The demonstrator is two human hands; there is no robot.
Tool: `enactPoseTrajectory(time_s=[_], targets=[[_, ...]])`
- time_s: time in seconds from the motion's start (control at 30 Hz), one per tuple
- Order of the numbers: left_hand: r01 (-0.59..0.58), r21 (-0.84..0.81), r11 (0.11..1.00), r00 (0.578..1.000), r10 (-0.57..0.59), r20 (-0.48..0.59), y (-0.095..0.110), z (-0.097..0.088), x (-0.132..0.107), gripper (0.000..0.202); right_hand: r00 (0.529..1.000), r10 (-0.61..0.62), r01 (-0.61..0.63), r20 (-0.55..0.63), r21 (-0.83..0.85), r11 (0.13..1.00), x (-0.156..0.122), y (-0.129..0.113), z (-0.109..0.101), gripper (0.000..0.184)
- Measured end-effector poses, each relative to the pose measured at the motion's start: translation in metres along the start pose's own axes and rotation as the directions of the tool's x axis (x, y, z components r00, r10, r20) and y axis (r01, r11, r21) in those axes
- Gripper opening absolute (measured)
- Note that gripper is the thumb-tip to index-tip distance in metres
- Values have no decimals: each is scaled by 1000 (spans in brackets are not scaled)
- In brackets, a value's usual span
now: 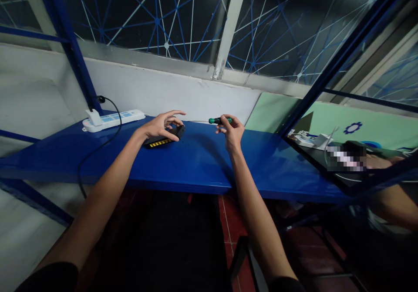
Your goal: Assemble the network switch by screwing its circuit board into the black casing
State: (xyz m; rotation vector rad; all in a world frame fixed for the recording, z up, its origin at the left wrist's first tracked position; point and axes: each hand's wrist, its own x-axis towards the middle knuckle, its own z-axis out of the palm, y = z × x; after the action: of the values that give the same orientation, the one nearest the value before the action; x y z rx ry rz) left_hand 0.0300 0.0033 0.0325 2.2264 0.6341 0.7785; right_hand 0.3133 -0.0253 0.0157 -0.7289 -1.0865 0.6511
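My right hand [232, 134] grips a screwdriver [214, 120] by its green and black handle. The thin shaft points left, level above the blue table, towards my other hand. Fingers curved and apart, my left hand [161, 126] is over a black box-like object [163, 142] with a yellow striped edge. The thumb lies along this object's top; whether it presses on it I cannot tell. Part of the object is hidden under the palm. Tiny dark specks [186, 144] lie on the table just right of it, too small to name.
A white power strip [114, 120] with a plugged-in adapter and black cable sits at the table's back left. Blue posts [73, 56] rise at both sides. At right, another person's hand [380, 161] is by a dark work surface with white items [321, 140].
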Motion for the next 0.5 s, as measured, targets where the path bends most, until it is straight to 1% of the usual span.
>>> enactPoseTrajectory(time_s=[0.17, 0.33, 0.5], targets=[[6, -36, 999, 1000, -7, -24, -5, 1, 1, 88, 1000, -2, 3, 26, -57, 998, -1, 0, 1, 37], [8, -57, 998, 998, -11, -60, -9, 0, 1, 86, 1000, 6, -3, 26, -108, 994, -1, 3, 0, 43], [14, -59, 998, 998, -18, -55, -8, 0, 1, 83, 999, -9, 16, 51, -132, 991, -1, 5, 1, 40]])
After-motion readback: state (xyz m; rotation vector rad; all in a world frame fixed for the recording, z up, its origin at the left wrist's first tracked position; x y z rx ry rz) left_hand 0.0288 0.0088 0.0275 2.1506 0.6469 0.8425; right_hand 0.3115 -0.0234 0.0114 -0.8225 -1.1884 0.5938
